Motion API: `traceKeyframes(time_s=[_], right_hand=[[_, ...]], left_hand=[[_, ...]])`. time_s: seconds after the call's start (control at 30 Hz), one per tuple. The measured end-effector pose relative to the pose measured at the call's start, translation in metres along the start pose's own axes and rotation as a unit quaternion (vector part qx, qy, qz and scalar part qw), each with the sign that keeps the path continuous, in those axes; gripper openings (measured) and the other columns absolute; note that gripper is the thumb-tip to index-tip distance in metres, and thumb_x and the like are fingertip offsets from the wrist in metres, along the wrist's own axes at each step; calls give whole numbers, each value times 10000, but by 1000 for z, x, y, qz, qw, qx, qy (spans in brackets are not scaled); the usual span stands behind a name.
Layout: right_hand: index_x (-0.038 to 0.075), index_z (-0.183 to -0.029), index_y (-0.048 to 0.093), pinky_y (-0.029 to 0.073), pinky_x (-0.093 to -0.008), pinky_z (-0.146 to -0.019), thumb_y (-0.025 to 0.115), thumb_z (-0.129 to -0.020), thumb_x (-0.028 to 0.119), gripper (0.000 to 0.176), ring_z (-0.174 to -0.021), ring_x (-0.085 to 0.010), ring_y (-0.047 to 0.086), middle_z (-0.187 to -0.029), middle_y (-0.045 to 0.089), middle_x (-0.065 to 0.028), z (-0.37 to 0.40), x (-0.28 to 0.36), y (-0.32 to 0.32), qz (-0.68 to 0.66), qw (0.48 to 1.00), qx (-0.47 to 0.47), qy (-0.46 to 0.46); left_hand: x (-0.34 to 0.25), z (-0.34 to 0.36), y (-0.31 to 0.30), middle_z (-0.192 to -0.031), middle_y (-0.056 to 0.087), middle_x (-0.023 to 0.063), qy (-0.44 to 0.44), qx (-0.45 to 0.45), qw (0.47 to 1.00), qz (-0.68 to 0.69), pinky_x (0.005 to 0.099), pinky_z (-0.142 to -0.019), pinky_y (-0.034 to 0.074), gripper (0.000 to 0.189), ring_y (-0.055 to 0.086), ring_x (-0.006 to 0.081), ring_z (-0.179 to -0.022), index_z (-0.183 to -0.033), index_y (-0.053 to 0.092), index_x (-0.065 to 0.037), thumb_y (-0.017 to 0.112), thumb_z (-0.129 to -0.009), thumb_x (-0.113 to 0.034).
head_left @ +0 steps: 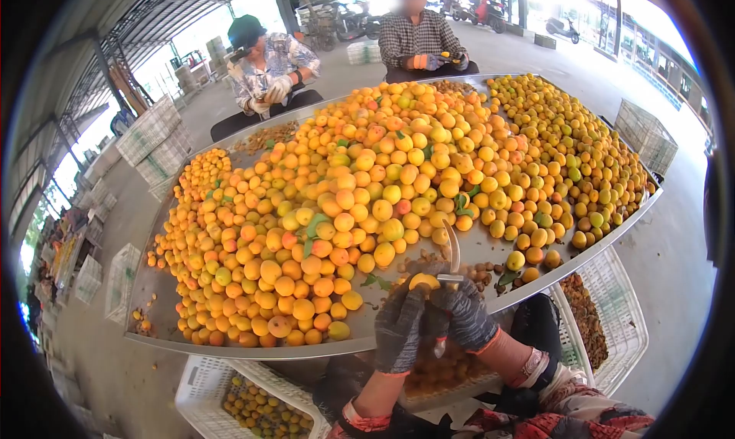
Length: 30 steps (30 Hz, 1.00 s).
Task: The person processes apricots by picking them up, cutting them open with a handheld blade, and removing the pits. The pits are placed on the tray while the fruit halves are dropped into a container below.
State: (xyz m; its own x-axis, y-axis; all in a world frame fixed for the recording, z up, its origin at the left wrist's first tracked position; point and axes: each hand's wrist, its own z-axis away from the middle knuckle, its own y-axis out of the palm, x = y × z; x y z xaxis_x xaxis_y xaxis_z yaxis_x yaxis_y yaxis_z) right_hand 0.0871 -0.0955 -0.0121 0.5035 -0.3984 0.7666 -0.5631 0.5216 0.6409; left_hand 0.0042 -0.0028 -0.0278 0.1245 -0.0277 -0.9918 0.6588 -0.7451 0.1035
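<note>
At the near edge of a metal table (pixel 153 293) heaped with orange and yellow fruit (pixel 344 202), both my hands wear dark grey gloves. My left hand (pixel 400 328) is closed round an orange fruit (pixel 423 281), whose top shows above the fingers. Close beside it, my right hand (pixel 465 313) grips a knife (pixel 453 251) with a curved blade pointing up and its handle end showing below the hand. The blade's base is next to the fruit. Brown pits (pixel 481 275) and a few green leaves lie on the metal just beyond my hands.
Below the table edge are white crates, one with fruit (pixel 191 397) at left and one with brown pieces (pixel 624 324) at right. Two people (pixel 272 68) (pixel 421 37) work across the table. More crates (pixel 157 137) stand left, another (pixel 647 137) at right.
</note>
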Motion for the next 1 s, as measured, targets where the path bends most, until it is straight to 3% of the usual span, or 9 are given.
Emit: traceKeyframes(time_s=[0.2,0.27,0.4,0.6,0.67,0.8,0.9,0.97,1.0], right_hand=[[26,-1086,511,486,-242,-740,598,-808,51,292,-850,-110,563,-969,588,-47,3,8,24,113,992,15,-55],[27,-1077,531,484,-237,-741,604,-800,25,286,-849,-102,566,-958,597,-47,5,7,27,57,998,10,-31],[18,-1055,542,488,-245,-742,604,-801,25,261,-853,-108,571,-955,597,-49,6,-5,22,87,996,-2,-18],[60,-976,552,462,-234,-604,582,-844,154,165,-705,-103,555,-818,589,-13,5,5,31,38,997,-52,-32],[75,-1015,534,457,-249,-517,550,-863,227,216,-603,-121,546,-745,569,-18,-5,13,14,44,998,-46,-25],[133,-1106,455,375,-260,-362,533,-863,220,269,-404,-117,430,-628,482,-11,-28,33,23,-82,986,-50,-140],[141,-1097,467,370,-254,-366,538,-858,208,258,-404,-108,417,-614,462,-4,-33,47,41,-110,974,-44,-192],[149,-1129,464,369,-257,-369,554,-845,196,303,-428,-111,429,-625,466,4,-35,46,49,-121,972,-73,-190],[154,-1158,452,372,-259,-372,564,-838,194,342,-447,-110,437,-630,465,7,-39,41,48,-126,972,-74,-185]], left_hand=[[-27,1,7,-984,581,71,55,-85,994,50,246,-734,444,274,546,108,-846,-1081,562,0,567,-856,-157],[-28,3,11,-1031,566,74,-18,-102,965,241,246,-766,442,316,534,120,-901,-1140,519,-5,562,-861,-146],[-18,-4,11,-1032,560,68,50,-105,978,175,258,-786,440,327,524,132,-919,-1142,499,2,535,-882,-193],[24,-14,-5,-1014,555,61,39,-106,976,184,278,-807,424,297,513,159,-896,-1056,530,16,478,-896,-229],[36,-18,-10,-1003,556,69,-45,-111,939,324,276,-801,422,276,509,159,-880,-1037,536,11,459,-890,-209],[15,-11,-2,-1018,552,82,-13,-80,961,264,281,-805,424,261,511,164,-906,-1032,536,6,430,-895,-189],[24,-12,6,-1027,548,94,-38,-113,938,325,292,-800,432,266,512,173,-928,-1059,530,9,401,-903,-164],[30,-12,10,-907,573,54,42,-161,980,113,276,-662,500,375,566,152,-754,-1012,524,-37,434,-905,-384],[35,-11,9,-907,573,54,40,-160,980,113,276,-662,500,375,566,152,-754,-1012,524,-37,434,-905,-384]])
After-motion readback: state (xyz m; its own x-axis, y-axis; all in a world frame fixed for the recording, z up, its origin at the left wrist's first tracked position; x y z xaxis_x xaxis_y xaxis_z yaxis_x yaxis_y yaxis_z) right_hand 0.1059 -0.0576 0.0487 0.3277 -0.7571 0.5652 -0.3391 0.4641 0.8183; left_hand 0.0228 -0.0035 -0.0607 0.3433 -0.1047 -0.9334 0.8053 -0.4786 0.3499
